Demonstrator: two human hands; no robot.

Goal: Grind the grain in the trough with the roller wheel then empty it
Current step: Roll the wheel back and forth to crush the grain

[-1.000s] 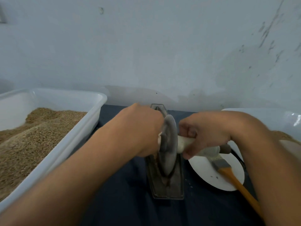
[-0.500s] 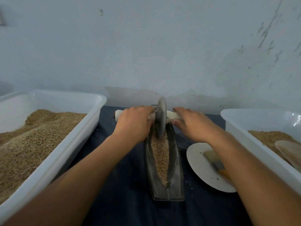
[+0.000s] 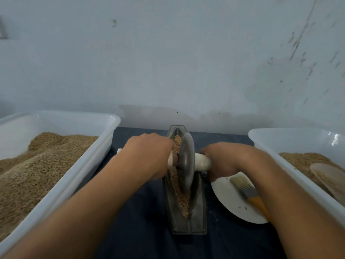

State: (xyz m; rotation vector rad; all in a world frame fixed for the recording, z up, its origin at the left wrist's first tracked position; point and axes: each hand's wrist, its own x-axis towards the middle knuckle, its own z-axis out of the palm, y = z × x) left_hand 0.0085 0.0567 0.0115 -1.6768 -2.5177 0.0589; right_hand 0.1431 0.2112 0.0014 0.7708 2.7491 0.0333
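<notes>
Gripping the white axle handle on either side of the roller wheel [image 3: 185, 163], the left hand [image 3: 149, 156] and right hand [image 3: 226, 158] both have their fingers curled round it. Between them the grey disc stands upright in the narrow trough [image 3: 186, 221], about midway along its length, bedded in grain [image 3: 182, 200]. Just right of the trough lies a white plate [image 3: 233, 202] with a brush [image 3: 246, 191] on it. Large white tubs of grain flank the dark cloth: left tub [image 3: 104, 146] and right tub [image 3: 270, 143].

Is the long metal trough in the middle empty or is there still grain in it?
Not empty: tan grain lies along the trough on both sides of the roller wheel.
</notes>
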